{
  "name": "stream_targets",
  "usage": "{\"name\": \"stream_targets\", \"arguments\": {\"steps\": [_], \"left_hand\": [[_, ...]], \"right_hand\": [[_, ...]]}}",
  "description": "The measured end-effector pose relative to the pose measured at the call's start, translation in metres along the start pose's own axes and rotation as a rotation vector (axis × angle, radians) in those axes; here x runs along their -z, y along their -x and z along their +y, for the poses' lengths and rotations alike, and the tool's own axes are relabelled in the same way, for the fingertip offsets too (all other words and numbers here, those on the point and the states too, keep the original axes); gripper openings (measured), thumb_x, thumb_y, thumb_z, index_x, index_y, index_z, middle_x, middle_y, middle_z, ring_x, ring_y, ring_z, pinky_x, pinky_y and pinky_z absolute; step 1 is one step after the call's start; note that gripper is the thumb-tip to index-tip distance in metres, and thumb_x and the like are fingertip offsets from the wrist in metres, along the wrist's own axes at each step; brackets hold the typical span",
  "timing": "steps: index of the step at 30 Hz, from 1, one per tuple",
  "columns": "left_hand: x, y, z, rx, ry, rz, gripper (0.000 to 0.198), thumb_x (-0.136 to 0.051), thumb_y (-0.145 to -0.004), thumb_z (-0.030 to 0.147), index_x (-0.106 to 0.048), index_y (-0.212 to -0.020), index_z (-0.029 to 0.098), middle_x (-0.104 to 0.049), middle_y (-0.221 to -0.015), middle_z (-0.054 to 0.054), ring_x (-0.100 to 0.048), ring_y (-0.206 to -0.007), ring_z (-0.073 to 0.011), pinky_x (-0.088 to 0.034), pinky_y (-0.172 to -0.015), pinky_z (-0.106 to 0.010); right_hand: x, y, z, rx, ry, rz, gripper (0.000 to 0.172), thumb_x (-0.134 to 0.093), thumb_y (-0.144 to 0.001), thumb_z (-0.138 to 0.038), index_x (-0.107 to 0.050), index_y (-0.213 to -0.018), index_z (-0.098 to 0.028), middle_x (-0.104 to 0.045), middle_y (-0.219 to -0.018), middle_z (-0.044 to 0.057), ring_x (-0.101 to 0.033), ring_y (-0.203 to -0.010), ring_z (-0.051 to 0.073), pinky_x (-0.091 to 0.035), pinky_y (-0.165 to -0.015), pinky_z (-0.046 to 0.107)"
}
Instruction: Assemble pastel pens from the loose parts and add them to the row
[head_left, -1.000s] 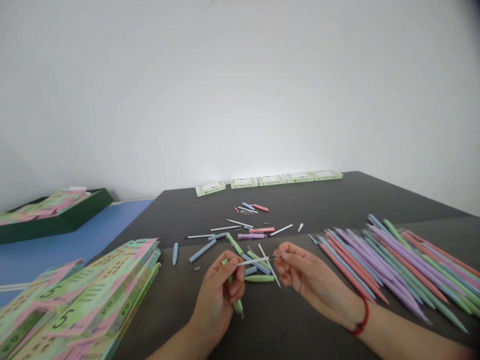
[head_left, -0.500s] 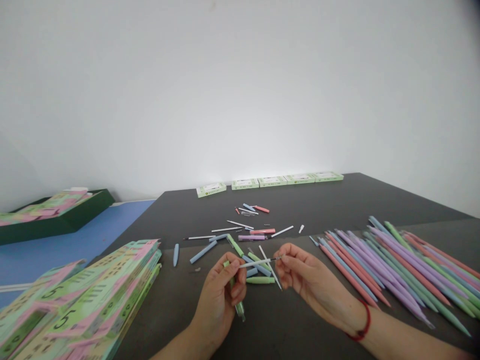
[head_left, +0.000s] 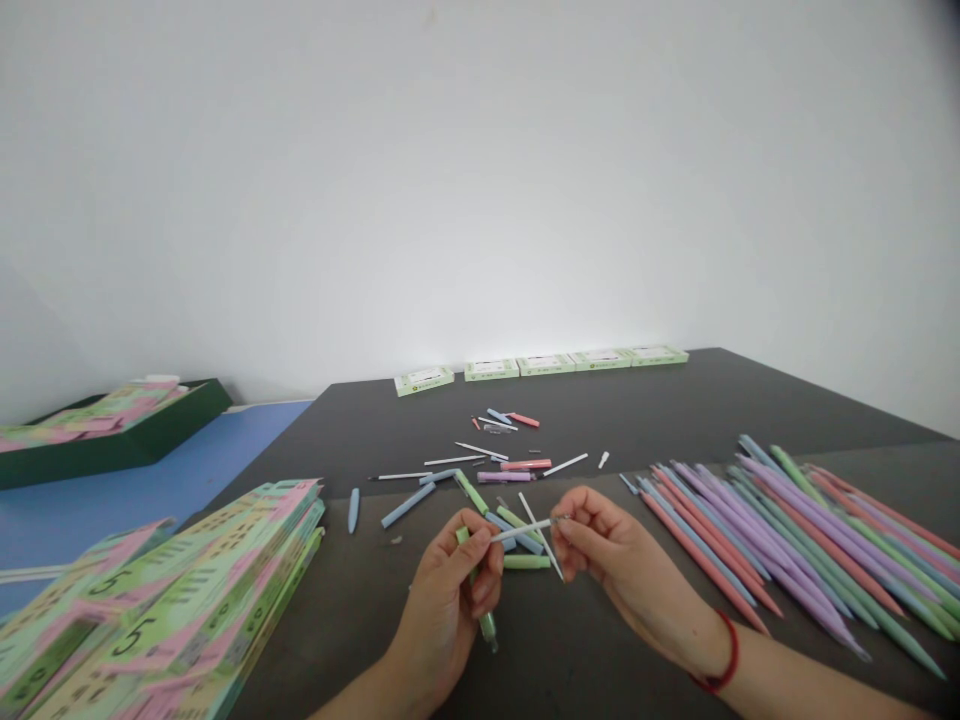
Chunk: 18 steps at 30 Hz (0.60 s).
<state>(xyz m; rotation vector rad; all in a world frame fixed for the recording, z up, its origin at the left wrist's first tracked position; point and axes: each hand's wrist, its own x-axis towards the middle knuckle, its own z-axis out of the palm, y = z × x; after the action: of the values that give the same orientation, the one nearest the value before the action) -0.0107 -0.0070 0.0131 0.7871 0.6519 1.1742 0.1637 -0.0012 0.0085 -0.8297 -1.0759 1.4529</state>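
Note:
My left hand is closed around a green pen barrel, whose clear end points down out of the fist. Between its thumb and forefinger it also pinches a white pen refill. My right hand, wearing a red cord at the wrist, pinches the refill's other end, where a small clear piece shows at the fingertips. Exactly what that piece is cannot be made out. Just beyond the hands lie loose pen parts, among them a green barrel, a purple barrel and a white refill.
Many coloured pens lie in a spread pile at the right. Stacked printed packs stand at the left front. A green tray with more packs sits on a blue surface. Several flat boxes line the table's far edge.
My left hand has moved slightly right, closer to my right hand. The refill's dark tip, visible before, is now mostly covered at the right fingertips.

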Motion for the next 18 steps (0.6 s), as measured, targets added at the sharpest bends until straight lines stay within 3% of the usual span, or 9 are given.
{"name": "stream_targets", "arguments": {"steps": [13,18], "left_hand": [[-0.004,0.0025,-0.0016,0.029,-0.003,-0.014,0.017,-0.064,-0.079,0.024,-0.049,-0.074,0.017,-0.05,-0.059,0.004,-0.026,-0.042,-0.0029,-0.02,-0.039,-0.014],[-0.0035,0.0043,-0.0041,0.016,-0.055,-0.061,0.012,-0.061,-0.078,0.023,-0.053,-0.086,0.017,-0.048,-0.061,0.004,-0.029,-0.045,-0.0054,-0.02,-0.041,-0.016]], "right_hand": [[-0.0009,0.0017,0.0028,-0.005,0.049,-0.016,0.021,-0.069,-0.078,-0.036,-0.06,-0.081,-0.018,-0.062,-0.063,-0.002,-0.054,-0.053,0.01,-0.042,-0.051,0.022],[-0.0029,0.0032,-0.003,-0.023,-0.008,-0.035,0.019,-0.067,-0.08,-0.036,-0.058,-0.079,-0.018,-0.061,-0.065,-0.002,-0.053,-0.055,0.01,-0.042,-0.053,0.022]]}}
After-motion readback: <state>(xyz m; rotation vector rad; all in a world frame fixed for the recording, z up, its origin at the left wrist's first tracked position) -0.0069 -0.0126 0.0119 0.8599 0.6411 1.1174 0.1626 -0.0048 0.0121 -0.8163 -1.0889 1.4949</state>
